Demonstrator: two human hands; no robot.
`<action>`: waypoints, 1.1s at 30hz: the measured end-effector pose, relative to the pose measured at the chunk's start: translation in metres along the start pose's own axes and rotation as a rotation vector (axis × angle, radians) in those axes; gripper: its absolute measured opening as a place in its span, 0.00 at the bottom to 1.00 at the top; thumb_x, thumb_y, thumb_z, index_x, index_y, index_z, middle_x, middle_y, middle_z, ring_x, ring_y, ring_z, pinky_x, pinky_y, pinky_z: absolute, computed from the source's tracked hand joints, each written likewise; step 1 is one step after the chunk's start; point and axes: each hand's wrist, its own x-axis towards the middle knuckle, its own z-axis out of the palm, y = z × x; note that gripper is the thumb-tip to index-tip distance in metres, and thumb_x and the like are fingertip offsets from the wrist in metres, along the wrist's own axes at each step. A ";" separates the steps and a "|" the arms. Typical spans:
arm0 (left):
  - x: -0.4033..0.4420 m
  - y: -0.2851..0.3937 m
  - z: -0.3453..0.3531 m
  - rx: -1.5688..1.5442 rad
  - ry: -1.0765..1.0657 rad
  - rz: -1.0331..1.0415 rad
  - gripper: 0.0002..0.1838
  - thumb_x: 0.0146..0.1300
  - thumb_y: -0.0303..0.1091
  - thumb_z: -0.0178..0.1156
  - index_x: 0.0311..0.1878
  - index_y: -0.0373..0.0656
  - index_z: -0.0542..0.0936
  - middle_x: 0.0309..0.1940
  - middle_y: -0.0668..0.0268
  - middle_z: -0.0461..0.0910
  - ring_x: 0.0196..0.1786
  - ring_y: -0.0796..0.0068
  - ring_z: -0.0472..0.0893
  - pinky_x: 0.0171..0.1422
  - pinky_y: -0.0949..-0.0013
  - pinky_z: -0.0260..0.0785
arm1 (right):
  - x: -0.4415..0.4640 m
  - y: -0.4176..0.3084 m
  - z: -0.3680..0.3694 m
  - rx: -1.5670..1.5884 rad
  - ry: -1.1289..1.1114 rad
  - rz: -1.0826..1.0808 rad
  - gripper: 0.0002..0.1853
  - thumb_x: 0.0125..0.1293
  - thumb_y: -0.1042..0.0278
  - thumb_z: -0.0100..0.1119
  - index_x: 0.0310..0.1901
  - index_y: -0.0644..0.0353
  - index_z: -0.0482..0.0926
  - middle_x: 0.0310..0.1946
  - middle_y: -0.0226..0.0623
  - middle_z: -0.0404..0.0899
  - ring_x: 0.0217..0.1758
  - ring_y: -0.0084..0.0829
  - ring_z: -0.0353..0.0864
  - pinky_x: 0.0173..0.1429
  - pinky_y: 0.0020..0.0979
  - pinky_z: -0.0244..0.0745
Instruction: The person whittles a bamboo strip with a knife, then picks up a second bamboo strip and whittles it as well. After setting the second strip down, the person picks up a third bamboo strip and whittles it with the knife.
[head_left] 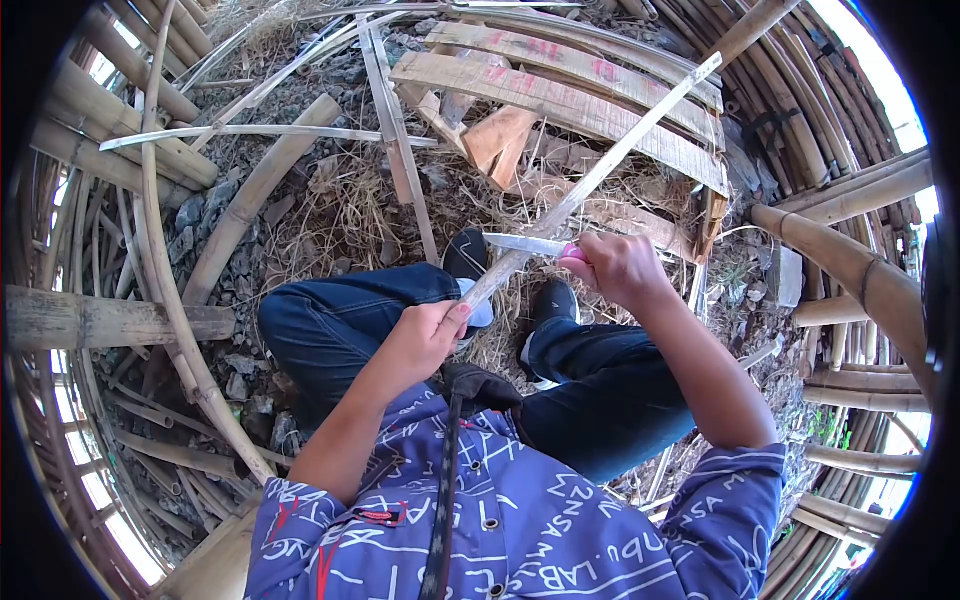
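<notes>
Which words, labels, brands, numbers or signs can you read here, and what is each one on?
"LAB": front of the shirt.
"NSA": also on the shirt front, within a longer string whose ends I can't read surely.
"NSA": right sleeve, again part of a longer string.
Other shirt lettering: too broken up by folds to read.
Red marks on the slats: too blurred to read.
</notes>
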 end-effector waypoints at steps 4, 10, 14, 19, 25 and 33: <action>-0.006 -0.003 -0.002 -0.070 -0.019 -0.050 0.21 0.75 0.42 0.47 0.28 0.37 0.72 0.18 0.72 0.67 0.21 0.86 0.64 0.25 0.76 0.58 | 0.000 0.002 -0.002 -0.025 -0.055 0.040 0.20 0.67 0.43 0.53 0.30 0.53 0.75 0.18 0.38 0.78 0.20 0.41 0.80 0.23 0.39 0.74; -0.039 -0.014 -0.028 -0.054 0.024 -0.101 0.22 0.75 0.44 0.46 0.27 0.39 0.72 0.18 0.73 0.66 0.20 0.87 0.64 0.24 0.77 0.57 | -0.036 0.102 -0.025 -0.307 0.024 0.622 0.23 0.73 0.46 0.43 0.31 0.55 0.77 0.23 0.48 0.80 0.29 0.52 0.81 0.32 0.50 0.74; -0.048 -0.012 -0.039 0.002 0.117 -0.210 0.22 0.74 0.44 0.45 0.28 0.37 0.73 0.16 0.70 0.69 0.21 0.81 0.69 0.28 0.72 0.63 | -0.034 0.084 -0.020 -0.169 0.151 0.616 0.26 0.72 0.45 0.46 0.26 0.60 0.75 0.18 0.50 0.76 0.24 0.54 0.78 0.29 0.49 0.71; -0.024 -0.012 -0.037 -0.187 0.042 -0.222 0.22 0.75 0.46 0.45 0.28 0.39 0.72 0.15 0.74 0.64 0.17 0.85 0.63 0.21 0.75 0.56 | -0.007 0.052 -0.034 0.042 0.133 0.616 0.24 0.71 0.46 0.48 0.28 0.60 0.77 0.16 0.49 0.75 0.22 0.52 0.77 0.28 0.47 0.70; 0.011 -0.023 -0.013 -0.376 -0.138 -0.340 0.23 0.73 0.52 0.47 0.30 0.42 0.72 0.13 0.71 0.68 0.11 0.84 0.65 0.13 0.76 0.59 | 0.013 0.009 -0.034 0.162 -0.019 0.401 0.24 0.69 0.44 0.51 0.27 0.58 0.76 0.19 0.47 0.76 0.23 0.51 0.77 0.29 0.48 0.70; 0.043 -0.012 0.002 -0.445 -0.221 -0.401 0.25 0.70 0.55 0.52 0.26 0.43 0.69 0.14 0.72 0.67 0.10 0.84 0.66 0.12 0.77 0.60 | 0.017 -0.046 0.006 0.169 -0.177 0.180 0.24 0.67 0.41 0.51 0.28 0.55 0.79 0.16 0.42 0.77 0.22 0.47 0.80 0.26 0.45 0.74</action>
